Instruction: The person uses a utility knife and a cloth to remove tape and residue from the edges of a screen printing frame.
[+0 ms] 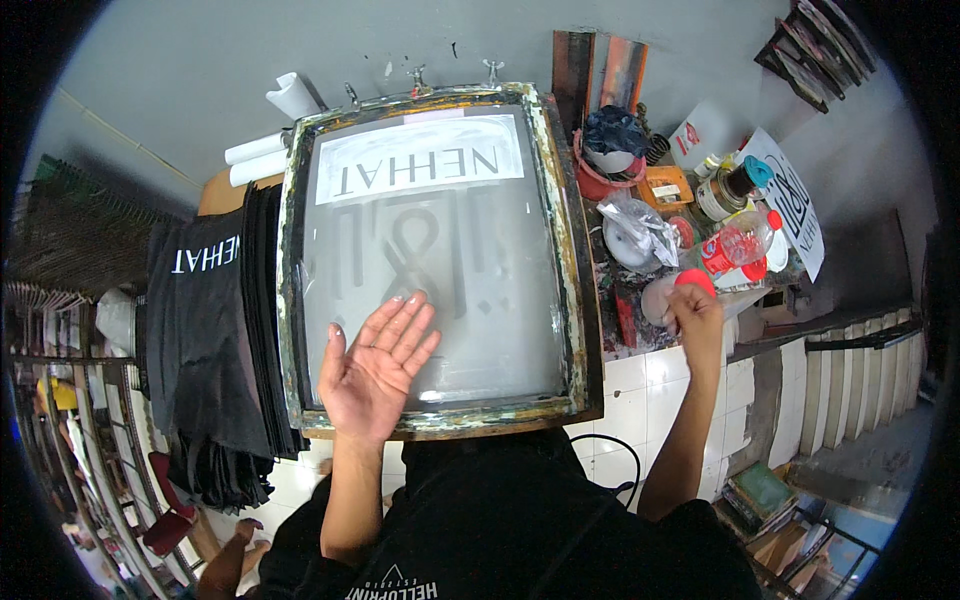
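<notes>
My left hand [378, 365] is open, palm up and fingers stretched, above the lower part of a framed printing screen [480, 330]. The screen's worn wooden frame is paint-stained, and its grey mesh shows faint large shapes. A white strip with dark lettering [415, 160] spans its far end. Off the screen's right side, my right hand [697, 315] is closed in a pinch beside a whitish tub [657, 300]. A red lid [694, 281] shows just behind its fingers. Whatever lies between those fingertips is hidden.
Black fabric bags [205, 330] hang stacked left of the screen. On the right, a cluttered table holds a clear plastic bottle [740, 240], a glass jar [715, 198], an orange tray [666, 187] and a red bucket [600, 180]. Metal racks [90, 430] stand at the far left.
</notes>
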A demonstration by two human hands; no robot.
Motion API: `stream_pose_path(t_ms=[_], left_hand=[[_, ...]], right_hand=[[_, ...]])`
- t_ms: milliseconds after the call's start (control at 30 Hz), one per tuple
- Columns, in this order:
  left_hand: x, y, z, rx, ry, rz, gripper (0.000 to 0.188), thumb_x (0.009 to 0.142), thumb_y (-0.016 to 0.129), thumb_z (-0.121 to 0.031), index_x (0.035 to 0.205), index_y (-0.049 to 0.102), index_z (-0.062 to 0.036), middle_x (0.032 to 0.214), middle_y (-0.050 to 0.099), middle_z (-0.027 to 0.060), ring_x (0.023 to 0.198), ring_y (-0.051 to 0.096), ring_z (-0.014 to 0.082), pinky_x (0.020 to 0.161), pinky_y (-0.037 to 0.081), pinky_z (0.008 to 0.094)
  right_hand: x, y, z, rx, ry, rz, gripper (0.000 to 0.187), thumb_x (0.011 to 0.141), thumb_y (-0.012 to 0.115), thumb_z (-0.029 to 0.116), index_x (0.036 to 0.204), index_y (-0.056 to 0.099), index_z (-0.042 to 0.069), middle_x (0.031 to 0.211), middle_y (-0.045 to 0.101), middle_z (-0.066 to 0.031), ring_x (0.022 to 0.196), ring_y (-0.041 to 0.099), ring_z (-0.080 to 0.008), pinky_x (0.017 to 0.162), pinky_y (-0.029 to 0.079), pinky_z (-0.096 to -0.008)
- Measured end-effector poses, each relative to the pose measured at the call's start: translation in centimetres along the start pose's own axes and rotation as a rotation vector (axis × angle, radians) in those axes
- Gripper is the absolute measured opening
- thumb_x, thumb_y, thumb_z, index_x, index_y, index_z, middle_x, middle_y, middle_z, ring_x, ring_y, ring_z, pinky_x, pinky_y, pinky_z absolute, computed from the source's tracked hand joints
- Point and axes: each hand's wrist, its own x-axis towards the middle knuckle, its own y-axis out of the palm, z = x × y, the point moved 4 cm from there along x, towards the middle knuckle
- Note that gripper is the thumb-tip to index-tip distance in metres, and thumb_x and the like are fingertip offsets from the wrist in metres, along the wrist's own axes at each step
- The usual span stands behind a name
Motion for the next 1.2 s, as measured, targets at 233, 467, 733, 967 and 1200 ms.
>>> stream_pose_path(t_ms=[233, 467, 733, 967, 1200], left_hand=[[-2.7, -2.4, -1.6, 0.099, 0.123, -0.026, 0.063, 0.106, 0.035, -0.043, 0.138, 0.045, 0.0107, 0.146, 0.043, 0.0341, 0.140, 0.042, 0.0421, 0.118, 0.032, 0.0542], [-7.3, -5.2, -6.1, 0.386, 0.351, -0.188, 0.045, 0.104, 0.046, -0.029, 0.130, 0.054, 0.0057, 0.126, 0.062, 0.0241, 0.119, 0.062, 0.0330, 0.106, 0.048, 0.0460], [-3.2, -4.6, -4.7, 0.996, 0.069, -0.221, 0.027, 0.099, 0.058, -0.020, 0.115, 0.066, 0.0000, 0.083, 0.067, 0.0077, 0.071, 0.061, 0.0124, 0.068, 0.049, 0.0281], [11.0, 0.6, 4.5, 1.223, -0.198, 0.208, 0.025, 0.098, 0.059, -0.018, 0.114, 0.066, 0.0006, 0.070, 0.063, 0.0063, 0.050, 0.055, 0.0115, 0.043, 0.043, 0.0284], [18.5, 0.0, 10.8, 1.238, -0.232, 0.241, 0.025, 0.093, 0.062, -0.016, 0.112, 0.068, 0.0001, 0.062, 0.062, 0.0070, 0.040, 0.053, 0.0138, 0.038, 0.040, 0.0303]], right_hand=[[-0.6, 6.0, 1.2, 0.109, -0.057, -0.093, 0.027, 0.093, 0.073, 0.020, 0.074, 0.064, 0.002, 0.062, 0.058, 0.0007, 0.059, 0.053, -0.0068, 0.053, 0.037, -0.0250], [0.6, 7.6, 4.3, -0.327, -0.155, 0.030, 0.018, 0.093, 0.068, 0.012, 0.103, 0.069, -0.003, 0.075, 0.066, -0.0036, 0.066, 0.057, -0.0098, 0.066, 0.046, -0.0256], [-0.3, 10.7, 6.2, -0.149, -0.175, 0.054, 0.025, 0.091, 0.067, 0.008, 0.114, 0.068, -0.002, 0.081, 0.068, -0.0044, 0.070, 0.059, -0.0084, 0.066, 0.047, -0.0242], [-2.2, 12.0, 6.3, -0.081, -0.110, 0.060, 0.025, 0.092, 0.069, 0.012, 0.114, 0.068, -0.002, 0.082, 0.069, -0.0027, 0.070, 0.060, -0.0075, 0.063, 0.046, -0.0230], [-3.7, 9.8, 4.8, -0.012, 0.026, 0.022, 0.023, 0.094, 0.068, 0.015, 0.114, 0.069, 0.002, 0.081, 0.068, -0.0006, 0.066, 0.058, -0.0050, 0.056, 0.042, -0.0211]])
